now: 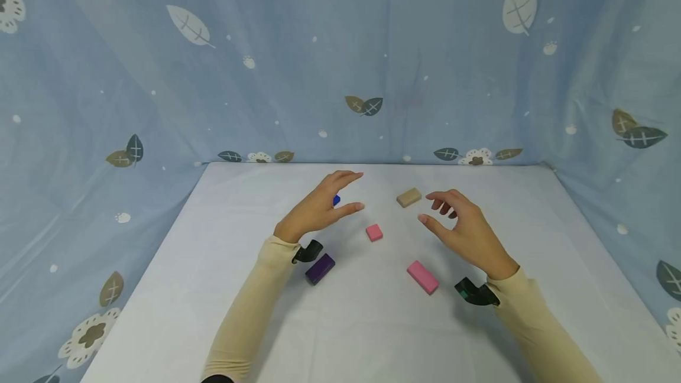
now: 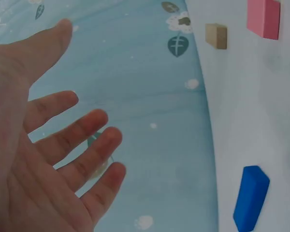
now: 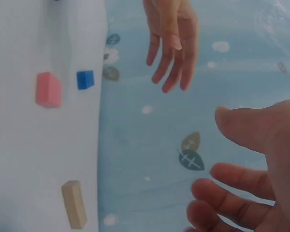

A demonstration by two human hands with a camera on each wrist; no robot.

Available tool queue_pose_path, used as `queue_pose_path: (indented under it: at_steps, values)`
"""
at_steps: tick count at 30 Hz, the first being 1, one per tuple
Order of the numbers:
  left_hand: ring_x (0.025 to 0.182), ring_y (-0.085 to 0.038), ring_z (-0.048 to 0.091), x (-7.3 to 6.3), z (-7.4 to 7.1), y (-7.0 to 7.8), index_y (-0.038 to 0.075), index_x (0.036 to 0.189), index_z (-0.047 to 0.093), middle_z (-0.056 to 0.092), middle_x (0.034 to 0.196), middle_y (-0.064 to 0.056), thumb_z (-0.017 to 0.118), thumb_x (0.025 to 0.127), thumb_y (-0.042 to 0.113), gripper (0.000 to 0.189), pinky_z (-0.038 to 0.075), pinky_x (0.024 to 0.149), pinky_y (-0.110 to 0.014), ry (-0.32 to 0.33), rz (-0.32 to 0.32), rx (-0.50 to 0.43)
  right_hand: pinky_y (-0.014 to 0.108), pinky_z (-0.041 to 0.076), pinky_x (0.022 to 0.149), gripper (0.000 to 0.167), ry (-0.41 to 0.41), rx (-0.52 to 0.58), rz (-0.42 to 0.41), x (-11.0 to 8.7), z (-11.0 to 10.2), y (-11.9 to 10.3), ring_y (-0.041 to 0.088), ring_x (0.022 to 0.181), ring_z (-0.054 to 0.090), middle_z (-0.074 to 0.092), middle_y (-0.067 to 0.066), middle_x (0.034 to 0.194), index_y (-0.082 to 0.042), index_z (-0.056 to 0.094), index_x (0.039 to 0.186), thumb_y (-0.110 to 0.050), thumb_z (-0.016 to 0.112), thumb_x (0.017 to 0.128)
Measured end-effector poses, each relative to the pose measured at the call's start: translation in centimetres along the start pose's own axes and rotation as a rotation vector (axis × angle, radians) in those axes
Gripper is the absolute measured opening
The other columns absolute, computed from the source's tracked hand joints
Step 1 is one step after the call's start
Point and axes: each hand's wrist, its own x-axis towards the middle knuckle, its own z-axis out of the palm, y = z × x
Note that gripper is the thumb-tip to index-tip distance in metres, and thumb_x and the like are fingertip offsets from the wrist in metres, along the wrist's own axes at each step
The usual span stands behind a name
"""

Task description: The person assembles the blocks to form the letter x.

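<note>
Head view: I am holding the left hand (image 1: 319, 205) relaxed and empty above the blue block (image 1: 336, 200). The right hand (image 1: 468, 232) is hovering loosely curled, gripping nothing, with the tan block (image 1: 408, 197) at its 10 o'clock.

I see a white table (image 1: 213, 288), cloth-covered, with five small blocks lying flat on it, none touching. Blue block (image 1: 336, 200) sits toward the far side, left of centre, partly hidden behind a hand. Tan block (image 1: 408, 197) is at about the same depth, right of centre. Small pink block (image 1: 374, 232) lies between those two, a bit nearer me. Long pink block (image 1: 422, 276) is nearer still, right of centre, angled. Purple block (image 1: 320, 268) is near the front, left of centre, angled too, well apart from the long pink one.
</note>
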Motion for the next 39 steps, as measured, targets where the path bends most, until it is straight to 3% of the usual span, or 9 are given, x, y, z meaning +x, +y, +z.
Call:
queue_pose_path:
  at_steps: [5,11,19,27,34,39]
  values:
    - [0.144,-0.027,0.046,-0.2,0.1,-0.3,0.018,0.159,0.041,0.046,0.157,-0.005,0.069,0.098,0.046,0.073,0.040,0.120,-0.050,-0.019,-0.025,-0.001,0.039,0.053,0.077,0.036,-0.020,-0.001,-0.010,-0.8,0.3,0.3,0.012,0.088,0.055,0.065,0.001,0.098,-0.007,0.069,0.122,-0.020,0.081,0.090]
    - [0.133,-0.027,0.054,0.0,0.3,-0.7,0.016,0.156,0.045,0.054,0.146,-0.008,0.073,0.097,0.041,0.070,0.046,0.113,-0.051,-0.021,0.014,-0.023,0.038,0.054,0.076,0.036,-0.041,-0.012,-0.027,-1.8,0.5,0.8,0.012,0.087,0.055,0.064,-0.002,0.096,-0.007,0.070,0.120,-0.017,0.083,0.088]
    - [0.121,-0.026,0.060,0.5,0.1,-1.6,0.011,0.150,0.054,0.060,0.138,-0.012,0.076,0.095,0.036,0.063,0.050,0.108,-0.051,-0.070,0.022,0.007,0.033,0.054,0.074,0.037,-0.105,0.003,-0.022,-3.2,1.2,1.3,0.015,0.084,0.058,0.065,0.003,0.094,-0.006,0.070,0.120,-0.016,0.084,0.087]
    - [0.122,-0.037,0.061,1.2,0.4,-2.5,0.009,0.148,0.056,0.061,0.138,-0.016,0.077,0.095,0.032,0.061,0.050,0.107,-0.052,-0.150,0.011,-0.022,0.030,0.054,0.071,0.034,-0.139,0.030,-0.009,-4.0,1.8,1.7,0.010,0.079,0.056,0.064,0.004,0.090,-0.004,0.069,0.116,-0.014,0.084,0.087]
    - [0.122,-0.036,0.060,1.7,0.8,-2.8,0.008,0.147,0.057,0.062,0.135,-0.017,0.077,0.095,0.028,0.059,0.051,0.103,-0.052,-0.217,-0.013,-0.047,0.027,0.053,0.070,0.031,-0.173,0.053,0.000,-4.4,2.4,1.9,0.006,0.077,0.054,0.062,-0.001,0.086,-0.002,0.070,0.113,-0.014,0.083,0.087]
    - [0.122,-0.032,0.059,2.0,1.4,-3.1,0.009,0.147,0.057,0.063,0.132,-0.014,0.076,0.096,0.029,0.058,0.052,0.098,-0.044,-0.263,-0.028,-0.043,0.023,0.051,0.067,0.031,-0.218,0.061,0.029,-4.4,2.5,1.9,0.006,0.075,0.053,0.059,-0.004,0.084,0.000,0.069,0.112,-0.014,0.083,0.087]
